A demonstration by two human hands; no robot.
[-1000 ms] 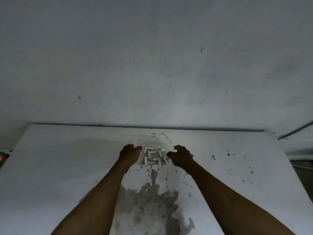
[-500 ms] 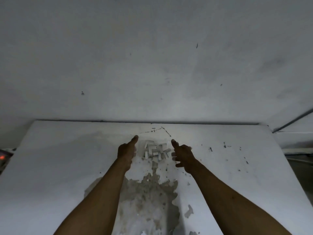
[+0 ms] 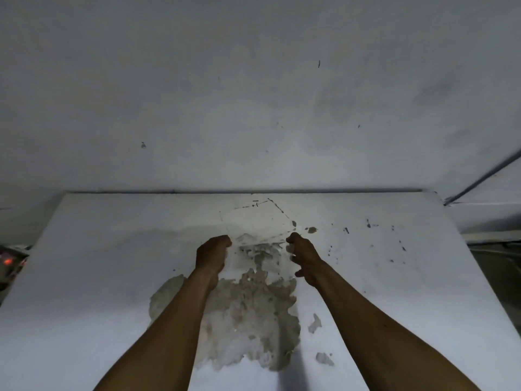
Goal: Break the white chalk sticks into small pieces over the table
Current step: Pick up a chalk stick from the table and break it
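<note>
Both forearms reach straight ahead. My left hand [image 3: 212, 253] and right hand [image 3: 304, 256] curl tight on the clear tray's [image 3: 253, 221] near edge. The chalk [image 3: 260, 251] is a blur between them, above the table [image 3: 84, 277].

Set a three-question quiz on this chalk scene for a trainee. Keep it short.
1. True or false: the table has unbroken paint all over.
2. Where does the red light glow? A) at the left edge of the view B) at the table's far edge C) at the right edge of the view
3. What do the left hand and right hand grip between them?

Key:
1. False. A large worn patch lies between the forearms.
2. A.
3. Clear plastic. It is blurred but is probably a bag.
</note>
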